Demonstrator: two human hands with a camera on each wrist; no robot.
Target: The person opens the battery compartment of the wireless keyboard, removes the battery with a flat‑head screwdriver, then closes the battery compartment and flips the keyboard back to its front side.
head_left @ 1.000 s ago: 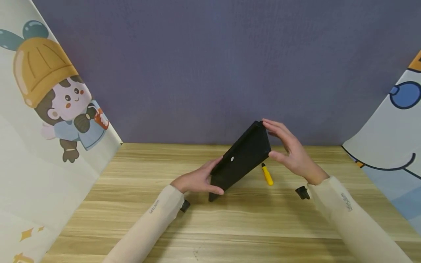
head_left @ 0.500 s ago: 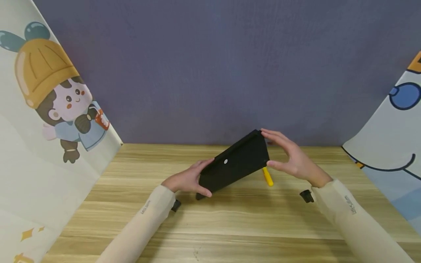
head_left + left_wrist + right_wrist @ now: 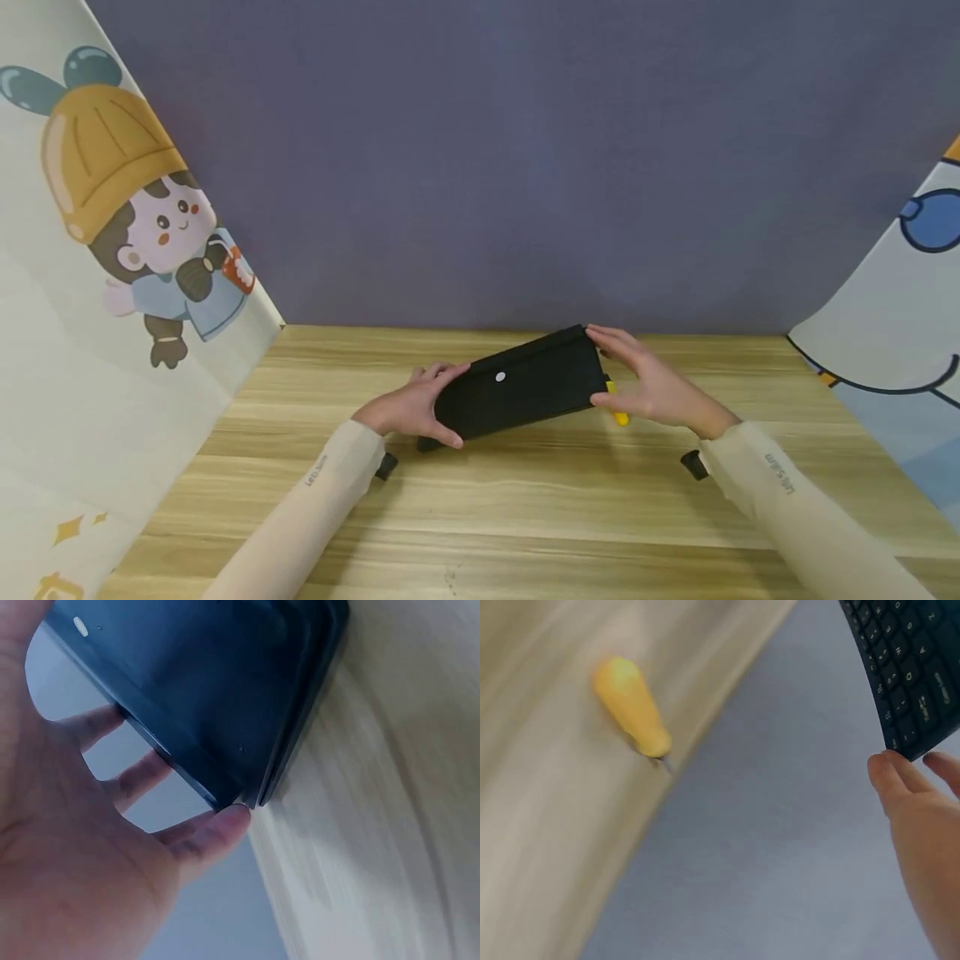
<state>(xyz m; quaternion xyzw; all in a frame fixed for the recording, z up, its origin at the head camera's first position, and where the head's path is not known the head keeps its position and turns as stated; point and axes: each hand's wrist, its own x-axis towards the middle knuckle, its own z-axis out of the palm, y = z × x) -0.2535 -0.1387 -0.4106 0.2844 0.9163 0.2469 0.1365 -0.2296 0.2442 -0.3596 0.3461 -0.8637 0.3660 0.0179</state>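
A black keyboard [image 3: 528,387] is held tilted over the table, its underside with a small white oval mark facing the head camera. My left hand [image 3: 408,408] grips its left end, thumb at the near edge and fingers at the far edge. That end reaches down close to the tabletop in the left wrist view. At the raised right end, my right hand [image 3: 656,387] pinches the corners between thumb and fingertips. The right wrist view catches the rows of keys [image 3: 911,671] on the other face. Behind that end lies a yellow-handled screwdriver [image 3: 634,709], partly hidden in the head view.
The wood-grain table [image 3: 525,525] ends at a grey-blue backdrop [image 3: 480,167]. Printed cartoon panels stand at the left [image 3: 45,375] and right [image 3: 885,333]. Small black pieces [image 3: 694,465] show beneath the sleeve cuffs.
The keyboard has turned from steeply slanted toward level, its right end dropping and its left end shifting left with my left hand. It now overlaps part of the screwdriver.
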